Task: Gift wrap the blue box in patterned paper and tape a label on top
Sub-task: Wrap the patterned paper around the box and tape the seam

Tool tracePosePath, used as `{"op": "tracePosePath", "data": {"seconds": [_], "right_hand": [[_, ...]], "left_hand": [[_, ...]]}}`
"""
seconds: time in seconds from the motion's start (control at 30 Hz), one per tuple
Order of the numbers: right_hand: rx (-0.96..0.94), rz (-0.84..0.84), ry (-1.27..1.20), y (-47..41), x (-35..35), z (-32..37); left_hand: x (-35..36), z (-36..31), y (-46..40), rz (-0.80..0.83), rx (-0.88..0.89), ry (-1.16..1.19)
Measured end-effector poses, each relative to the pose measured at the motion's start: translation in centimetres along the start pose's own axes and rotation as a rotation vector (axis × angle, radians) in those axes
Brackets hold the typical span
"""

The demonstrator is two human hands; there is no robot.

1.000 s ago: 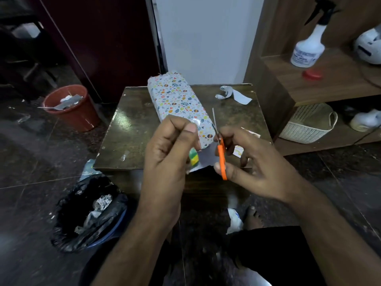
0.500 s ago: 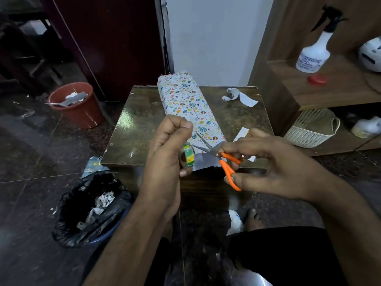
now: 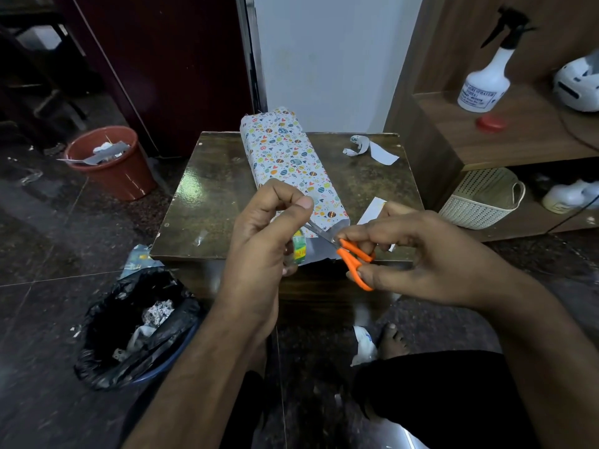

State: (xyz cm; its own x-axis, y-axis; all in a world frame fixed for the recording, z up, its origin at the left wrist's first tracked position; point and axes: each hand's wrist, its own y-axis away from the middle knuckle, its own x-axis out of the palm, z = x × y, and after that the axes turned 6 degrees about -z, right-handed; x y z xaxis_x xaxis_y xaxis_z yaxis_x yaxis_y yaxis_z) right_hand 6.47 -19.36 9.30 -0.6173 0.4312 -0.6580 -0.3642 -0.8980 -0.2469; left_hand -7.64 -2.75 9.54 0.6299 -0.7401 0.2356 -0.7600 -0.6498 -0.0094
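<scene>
Left hand pinches tape roll, strip pulled up toward thumb; I judge strip there, too thin to see. Right hand grips orange scissors, blades pointing left at strip. Wrapped box on table just beyond hands, long axis running away. Versus half-second back: blades nearer left thumb.

home room | wooden shelf with spray bottle | red bin | tiled floor
</scene>
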Motion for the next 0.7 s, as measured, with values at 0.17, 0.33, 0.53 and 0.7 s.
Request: {"op": "tracePosePath", "data": {"seconds": [0.17, 0.33, 0.53, 0.7], "right_hand": [[-0.022, -0.011, 0.092, -0.05, -0.07, -0.58], [-0.043, -0.012, 0.169, -0.06, -0.33, -0.86], [-0.062, 0.013, 0.369, 0.20, -0.17, -0.36], [-0.050, 0.020, 0.260, 0.12, -0.51, -0.33]], "left_hand": [[-0.15, 0.01, -0.03, 0.020, -0.043, 0.006], [-0.19, 0.04, -0.02, 0.048, -0.079, 0.046], [0.04, -0.26, 0.20, 0.101, -0.130, 0.097], [0.00, -0.22, 0.25, 0.072, -0.188, 0.144]]}}
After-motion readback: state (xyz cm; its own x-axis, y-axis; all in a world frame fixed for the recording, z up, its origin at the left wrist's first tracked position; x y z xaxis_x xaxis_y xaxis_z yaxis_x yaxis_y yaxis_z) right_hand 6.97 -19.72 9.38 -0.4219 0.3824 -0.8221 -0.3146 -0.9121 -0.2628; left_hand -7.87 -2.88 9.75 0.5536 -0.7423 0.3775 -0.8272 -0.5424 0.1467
